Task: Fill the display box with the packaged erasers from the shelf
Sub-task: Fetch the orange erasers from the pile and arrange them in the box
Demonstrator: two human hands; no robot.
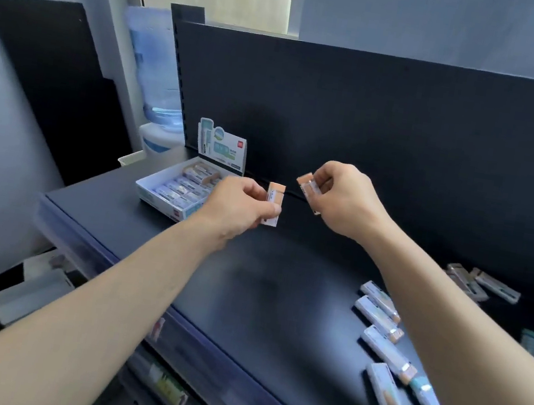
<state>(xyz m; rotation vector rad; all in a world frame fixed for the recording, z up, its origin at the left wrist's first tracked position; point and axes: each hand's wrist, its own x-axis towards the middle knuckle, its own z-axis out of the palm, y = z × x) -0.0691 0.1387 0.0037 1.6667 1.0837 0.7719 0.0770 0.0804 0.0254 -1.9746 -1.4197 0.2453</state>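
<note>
Left hand [241,205], grip: thumb and curled fingers pinch one packaged eraser [276,190] upright, orange end up, above the shelf [246,286] and just right of the display box [155,199]. Right hand [342,196], grip: fingertips pinch a second eraser [308,184] by its wrapped end, with the orange end tilted up and left toward the other hand. Both pieces hang clear of the shelf, near each other but apart. Judgement: one in each hand means a single reach feeds two places, and holding by the ends leaves the long sides free to slide in between neighbours. The box sits at the shelf's left end with its header card [220,145] upright at the back. Rows of erasers [188,183] lie flat inside, side by side. My left hand hides the box's near right corner, so I cannot tell what room is left there. Loose stock [385,327] lies scattered on the shelf's right part, well apart from the box, and a further cluster [482,284] lies beyond my right forearm. Task partly done. Next, probably: turn the left piece flat to match the rows before lowering it.
</note>
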